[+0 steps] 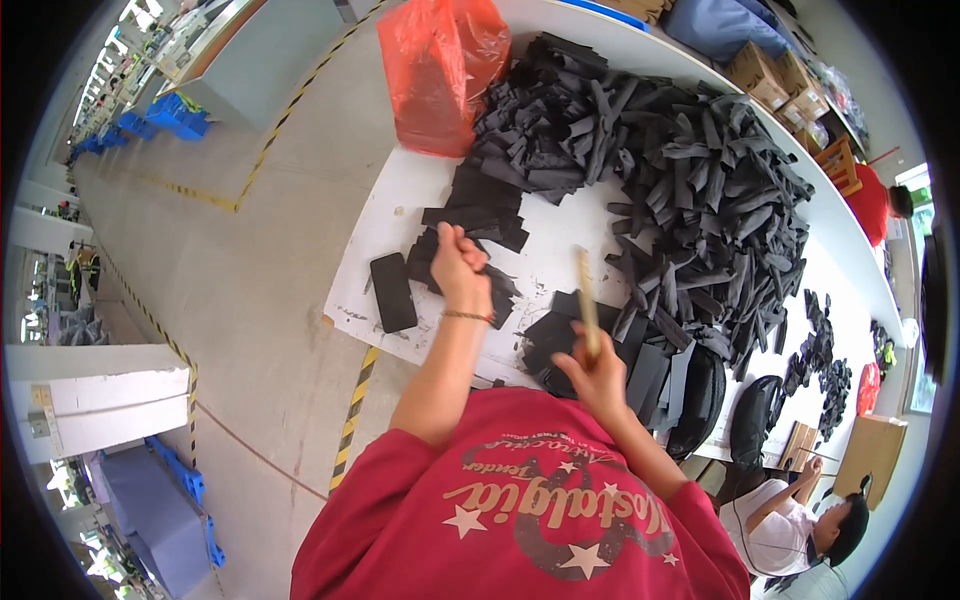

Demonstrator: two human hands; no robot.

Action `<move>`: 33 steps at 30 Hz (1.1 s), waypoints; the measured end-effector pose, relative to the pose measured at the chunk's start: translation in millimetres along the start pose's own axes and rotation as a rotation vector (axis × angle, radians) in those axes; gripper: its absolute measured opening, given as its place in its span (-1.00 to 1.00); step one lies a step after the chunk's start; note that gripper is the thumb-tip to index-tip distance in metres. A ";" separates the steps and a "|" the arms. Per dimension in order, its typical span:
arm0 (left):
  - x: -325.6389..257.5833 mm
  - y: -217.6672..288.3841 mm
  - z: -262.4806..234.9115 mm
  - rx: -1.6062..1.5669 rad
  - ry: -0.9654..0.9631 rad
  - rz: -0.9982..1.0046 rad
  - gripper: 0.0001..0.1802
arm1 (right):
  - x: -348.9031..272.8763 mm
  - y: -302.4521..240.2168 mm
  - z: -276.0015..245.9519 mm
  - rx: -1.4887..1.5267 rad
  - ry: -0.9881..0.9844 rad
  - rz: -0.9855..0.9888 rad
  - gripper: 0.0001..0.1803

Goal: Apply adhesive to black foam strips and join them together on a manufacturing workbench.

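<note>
My left hand [460,268] is closed above a loose stack of black fabric-like strips [478,215] on the left of the white table. Whatever its fingers may hold is hidden. My right hand [597,378] grips a flat, pale wooden stick [586,300] by its lower end, the stick pointing away from me. Beneath and beside that hand lie dark flat pieces [548,340] near the table's front edge. A large heap of curled black strips [715,190] covers the table's far and right parts.
A black smartphone-like slab [393,292] lies at the table's left edge. An orange plastic bag [440,80] stands at the far left corner. Glossy black rounded items [697,400] sit to the right. A co-worker in white [770,525] is at the lower right, another person in red [868,203] beyond.
</note>
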State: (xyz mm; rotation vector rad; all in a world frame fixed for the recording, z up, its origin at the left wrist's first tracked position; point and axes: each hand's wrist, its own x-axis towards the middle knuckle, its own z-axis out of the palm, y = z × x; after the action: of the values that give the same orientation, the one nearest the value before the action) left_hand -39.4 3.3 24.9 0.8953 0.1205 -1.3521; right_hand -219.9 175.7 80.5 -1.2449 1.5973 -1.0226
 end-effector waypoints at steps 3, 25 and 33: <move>-23.3 -40.9 -6.2 -0.002 0.018 -0.167 -0.69 | 49.0 9.3 34.4 -0.074 0.104 -0.319 -0.79; -59.2 -42.0 -118.1 1.628 -0.932 0.485 -0.89 | 188.3 -22.0 -210.9 -0.075 0.986 -0.165 -0.64; 46.5 0.4 -113.7 2.096 -1.241 0.960 -0.92 | 231.3 -7.1 -280.7 -0.538 0.903 -0.312 -0.53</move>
State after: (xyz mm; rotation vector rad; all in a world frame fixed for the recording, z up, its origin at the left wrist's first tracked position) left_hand 19.8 36.6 -77.6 1.1113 -2.6773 -0.4047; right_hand -517.6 -23.9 143.1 -1.5191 2.5429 -1.5510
